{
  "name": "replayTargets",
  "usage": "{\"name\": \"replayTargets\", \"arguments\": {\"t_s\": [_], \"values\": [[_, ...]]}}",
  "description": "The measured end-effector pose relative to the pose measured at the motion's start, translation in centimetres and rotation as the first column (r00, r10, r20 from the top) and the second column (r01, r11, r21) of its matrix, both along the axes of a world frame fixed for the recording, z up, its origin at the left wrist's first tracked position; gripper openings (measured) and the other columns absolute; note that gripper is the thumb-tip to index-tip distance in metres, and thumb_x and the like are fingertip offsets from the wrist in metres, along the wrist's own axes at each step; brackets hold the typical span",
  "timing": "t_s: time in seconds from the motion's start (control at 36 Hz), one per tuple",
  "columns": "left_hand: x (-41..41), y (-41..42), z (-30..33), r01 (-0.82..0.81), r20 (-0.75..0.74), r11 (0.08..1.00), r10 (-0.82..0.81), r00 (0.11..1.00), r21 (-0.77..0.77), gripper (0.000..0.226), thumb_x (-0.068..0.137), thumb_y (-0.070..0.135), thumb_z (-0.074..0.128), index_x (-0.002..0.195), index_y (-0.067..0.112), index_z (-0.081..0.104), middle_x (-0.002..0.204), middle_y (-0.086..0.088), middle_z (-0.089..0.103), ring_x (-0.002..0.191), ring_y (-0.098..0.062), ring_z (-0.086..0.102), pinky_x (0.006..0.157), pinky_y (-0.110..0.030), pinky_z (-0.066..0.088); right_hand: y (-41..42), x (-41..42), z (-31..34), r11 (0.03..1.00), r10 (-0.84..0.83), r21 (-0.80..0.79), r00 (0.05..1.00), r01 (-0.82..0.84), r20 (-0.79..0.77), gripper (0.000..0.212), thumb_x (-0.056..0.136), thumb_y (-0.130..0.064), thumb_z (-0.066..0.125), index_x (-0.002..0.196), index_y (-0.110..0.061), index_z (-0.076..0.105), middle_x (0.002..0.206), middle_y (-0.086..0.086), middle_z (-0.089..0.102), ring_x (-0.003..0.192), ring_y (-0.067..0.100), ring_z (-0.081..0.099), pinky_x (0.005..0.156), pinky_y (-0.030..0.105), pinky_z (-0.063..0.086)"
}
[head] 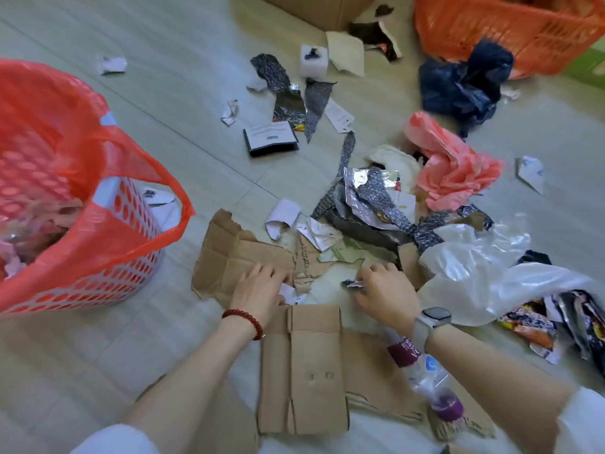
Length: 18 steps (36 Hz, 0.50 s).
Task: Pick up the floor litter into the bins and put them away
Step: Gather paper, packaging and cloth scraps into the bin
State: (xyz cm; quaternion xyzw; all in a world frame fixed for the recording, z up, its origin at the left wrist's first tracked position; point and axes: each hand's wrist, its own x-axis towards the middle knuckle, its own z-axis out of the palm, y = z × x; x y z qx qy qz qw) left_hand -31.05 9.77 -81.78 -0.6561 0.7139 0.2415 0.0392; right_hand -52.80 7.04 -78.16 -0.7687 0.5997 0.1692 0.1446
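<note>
Two hands worked low over a pale tiled floor [183, 103] strewn with litter. Our left hand [258, 291] lay on a torn brown cardboard sheet [229, 253], fingers curled over small white scraps [288, 293]. Our right hand [386, 293] pinched a little dark-and-white scrap [352, 284]. A flattened cardboard box [302, 371] lay near us, a plastic bottle [425, 375] just right of it. The white bin [98, 276], lined with a red bag [82, 158], stood at the left; an orange basket [504, 31] sat far right, beyond foil wrappers [370, 191] and a pink bag [448, 162].
</note>
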Motion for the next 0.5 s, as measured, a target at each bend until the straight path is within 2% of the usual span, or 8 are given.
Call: {"name": "replayTargets", "arguments": {"t_s": [0.06,0.17,0.22,0.31,0.36,0.42,0.44,0.5], "values": [[0.1,0.0,0.0,0.005,0.005,0.999,-0.005,1.0,0.034,0.021,0.089,0.022,0.049,0.11,0.022,0.052,0.119,0.001,0.055,0.117,-0.022,0.041,0.09,-0.033,0.032,-0.5,0.5,0.5,0.999,0.008,-0.043,1.0,-0.007,0.028,0.034,0.09,-0.04,0.046,0.107,-0.014,0.059,0.107,0.008,0.062,0.102,0.031,0.052,0.083,0.036,0.043],[0.6,0.4,0.5,-0.034,-0.074,0.999,0.035,0.997,0.01,0.013,0.09,0.017,0.045,0.094,0.014,0.057,0.106,-0.004,0.057,0.108,-0.025,0.048,0.083,-0.033,0.033,-1.7,1.8,1.5,0.99,0.035,-0.139,0.991,-0.017,0.129,0.026,0.089,-0.026,0.04,0.084,-0.01,0.06,0.083,0.012,0.066,0.083,0.034,0.058,0.066,0.033,0.036],[1.2,0.5,0.8,-0.136,-0.176,0.989,0.123,0.977,-0.065,0.009,0.088,0.013,0.047,0.08,0.014,0.052,0.089,-0.006,0.056,0.095,-0.029,0.052,0.074,-0.033,0.033,-2.6,2.3,1.9,0.996,-0.028,-0.076,0.976,0.045,0.215,0.027,0.09,-0.024,0.04,0.071,-0.01,0.053,0.077,0.012,0.062,0.076,0.034,0.058,0.06,0.031,0.032],[1.8,0.3,1.2,-0.294,-0.274,0.951,0.258,0.927,-0.099,0.027,0.087,0.01,0.047,0.064,0.017,0.038,0.062,0.002,0.041,0.069,-0.03,0.046,0.058,-0.031,0.026,-3.9,3.3,1.2,0.999,-0.025,-0.024,0.943,0.035,0.331,0.033,0.091,-0.025,0.043,0.06,-0.016,0.037,0.071,0.008,0.051,0.075,0.033,0.054,0.058,0.031,0.03],[2.1,-0.4,1.4,-0.341,-0.28,0.935,0.305,0.91,-0.092,0.028,0.089,0.01,0.045,0.064,0.017,0.035,0.058,-0.002,0.043,0.065,-0.033,0.047,0.055,-0.033,0.028,-4.6,4.0,0.3,0.998,0.047,-0.059,0.93,-0.028,0.364,0.025,0.094,-0.027,0.044,0.074,-0.014,0.05,0.086,0.008,0.056,0.09,0.031,0.053,0.064,0.033,0.036],[2.3,-1.5,1.5,-0.342,-0.278,0.935,0.305,0.911,-0.095,0.009,0.09,0.008,0.042,0.082,0.01,0.047,0.074,-0.015,0.06,0.075,-0.038,0.057,0.058,-0.037,0.041,-5.0,4.5,-0.7,0.995,0.09,-0.068,0.948,-0.072,0.305,0.024,0.095,-0.031,0.041,0.108,-0.018,0.057,0.128,0.007,0.048,0.119,0.03,0.04,0.084,0.043,0.04],[2.3,-2.0,1.6,-0.341,-0.277,0.936,0.307,0.911,-0.083,0.012,0.09,0.007,0.04,0.096,0.008,0.05,0.087,-0.019,0.064,0.083,-0.039,0.06,0.064,-0.041,0.046,-5.2,4.5,-1.3,0.996,0.094,-0.031,0.961,-0.089,0.26,0.03,0.095,-0.032,0.04,0.124,-0.026,0.049,0.144,0.005,0.032,0.129,0.031,0.031,0.089,0.048,0.04],[2.2,-3.1,1.7,-0.314,-0.255,0.948,0.289,0.923,-0.059,0.034,0.089,0.004,0.037,0.121,0.012,0.045,0.108,-0.02,0.061,0.095,-0.039,0.058,0.074,-0.046,0.048,-5.3,4.3,-2.2,0.991,0.097,0.074,0.976,-0.113,0.194,0.052,0.094,-0.031,0.043,0.141,-0.04,0.023,0.155,0.0,0.007,0.137,0.034,0.019,0.091,0.051,0.045]]}}
